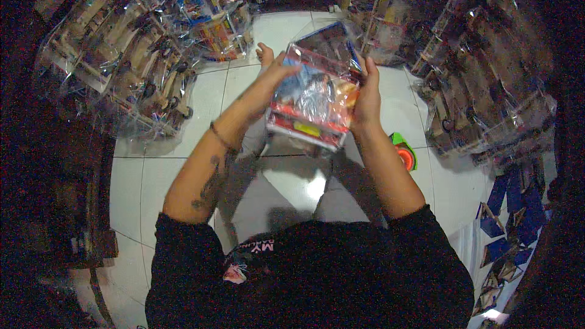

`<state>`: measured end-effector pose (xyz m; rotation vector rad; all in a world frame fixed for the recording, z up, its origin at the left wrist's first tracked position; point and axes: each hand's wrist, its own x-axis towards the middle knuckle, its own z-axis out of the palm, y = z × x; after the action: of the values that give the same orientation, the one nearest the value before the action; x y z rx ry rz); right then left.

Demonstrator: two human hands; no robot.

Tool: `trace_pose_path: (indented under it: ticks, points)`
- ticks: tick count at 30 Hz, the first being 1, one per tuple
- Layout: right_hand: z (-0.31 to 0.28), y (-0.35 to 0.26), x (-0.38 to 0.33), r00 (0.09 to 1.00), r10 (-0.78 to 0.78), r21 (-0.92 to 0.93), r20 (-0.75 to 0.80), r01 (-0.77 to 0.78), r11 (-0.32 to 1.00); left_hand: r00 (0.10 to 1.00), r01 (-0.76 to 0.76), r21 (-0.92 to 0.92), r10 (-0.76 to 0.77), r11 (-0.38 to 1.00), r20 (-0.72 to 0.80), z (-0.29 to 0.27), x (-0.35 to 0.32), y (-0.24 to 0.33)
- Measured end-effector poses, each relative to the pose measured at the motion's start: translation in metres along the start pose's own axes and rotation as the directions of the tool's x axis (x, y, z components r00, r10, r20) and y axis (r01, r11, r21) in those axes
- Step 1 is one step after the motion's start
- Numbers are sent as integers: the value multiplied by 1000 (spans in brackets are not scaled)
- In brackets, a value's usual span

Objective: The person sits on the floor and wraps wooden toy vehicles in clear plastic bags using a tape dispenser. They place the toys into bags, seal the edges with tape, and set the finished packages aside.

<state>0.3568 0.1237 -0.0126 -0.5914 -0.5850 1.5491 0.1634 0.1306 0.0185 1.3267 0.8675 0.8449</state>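
Between my two hands, above the tiled floor, is a stack of flat packages (pixel 314 94) in shiny clear plastic, with a blurred blue, orange and red printed front. A dark, blue-edged panel (pixel 329 45) sticks out beyond its far edge, also under clear film. My left hand (pixel 280 76) grips the left side, its thumb across the front. Along the right edge my right hand (pixel 367 100) is closed, thumb pointing up. What lies under the stack is hidden. Beside my right forearm, a green and orange-red round thing (pixel 404 153), partly covered, rests on the floor.
Plastic-wrapped bundles of wooden pieces stand at the left (pixel 134 73) and right (pixel 481 79). A wrapped bundle with colourful prints (pixel 213 15) is at the far left. Several blue and brown flat pieces (pixel 512 225) lie scattered at the lower right on the white tiles (pixel 164 189).
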Motion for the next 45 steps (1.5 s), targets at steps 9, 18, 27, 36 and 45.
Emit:
trace_pose_path:
  ticks: [9, 18, 27, 36, 45]
  points:
    - [2, -26, -36, 996, 78, -614, 44, -35, 788, 990, -16, 118, 32, 993, -137, 50, -85, -44]
    - [89, -70, -26, 783, -143, -792, 606, 575, -207, 952, -194, 198, 233, 961, -197, 62, -95, -62]
    - [43, -81, -44, 790, -137, -795, 598, 606, 26, 894, -313, 939, 380, 146, 239, 53, -102, -15]
    - [7, -33, -117, 658, 208, -581, 723, 743, -332, 824, -355, 932, 494, 70, 277, 72, -97, -5]
    - [-167, -70, -73, 847, -421, -939, 324, 232, -255, 887, -387, 921, 257, -40, 384, 99, -121, -18]
